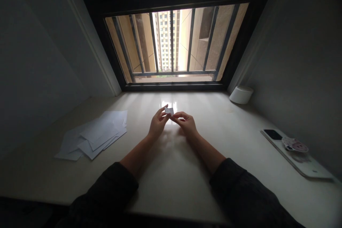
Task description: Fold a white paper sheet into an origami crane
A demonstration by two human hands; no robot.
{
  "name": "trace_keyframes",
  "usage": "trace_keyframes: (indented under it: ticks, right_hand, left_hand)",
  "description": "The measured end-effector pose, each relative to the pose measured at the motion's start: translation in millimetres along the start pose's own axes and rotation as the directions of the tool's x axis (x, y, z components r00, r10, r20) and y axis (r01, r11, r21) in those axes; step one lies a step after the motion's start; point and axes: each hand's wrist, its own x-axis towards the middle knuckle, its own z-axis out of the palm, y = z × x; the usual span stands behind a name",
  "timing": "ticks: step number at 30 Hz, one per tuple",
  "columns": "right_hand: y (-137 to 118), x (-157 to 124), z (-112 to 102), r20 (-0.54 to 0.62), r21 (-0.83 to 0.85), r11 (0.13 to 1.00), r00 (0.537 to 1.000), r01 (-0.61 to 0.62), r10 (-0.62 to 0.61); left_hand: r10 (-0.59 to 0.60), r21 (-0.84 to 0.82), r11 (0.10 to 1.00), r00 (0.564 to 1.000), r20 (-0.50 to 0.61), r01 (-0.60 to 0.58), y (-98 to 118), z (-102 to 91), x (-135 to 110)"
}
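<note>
A small piece of folded white paper (169, 110) is held up above the sill in front of the window. My left hand (158, 122) pinches its left side between thumb and fingers. On the paper's lower right edge, the thumb and fingertips of my right hand (186, 122) are closed. The fingertips of both hands nearly meet under the paper. Fine creases in it are too small to make out.
Loose white paper sheets (103, 130) lie in an overlapping pile on the left of the pale sill (171, 181). At the right stand a white round container (241, 94) and a phone (301, 165) with a round sticker-like grip (295, 145). A barred window (172, 42) is behind.
</note>
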Motion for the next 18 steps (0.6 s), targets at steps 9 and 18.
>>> trace_keyframes:
  ticks: [9, 18]
  right_hand:
    - [0.4, 1.6, -0.3, 0.045, 0.054, 0.995, 0.996, -0.085, 0.082]
    - [-7.3, 4.6, -8.7, -0.043, -0.074, 0.995, 0.997, 0.067, -0.070]
  left_hand:
    - [0.041, 0.047, 0.998, 0.998, 0.046, -0.043, 3.9, -6.6, 2.8]
    - [-0.020, 0.082, 0.997, 0.996, 0.088, 0.013, 7.1, -10.2, 3.8]
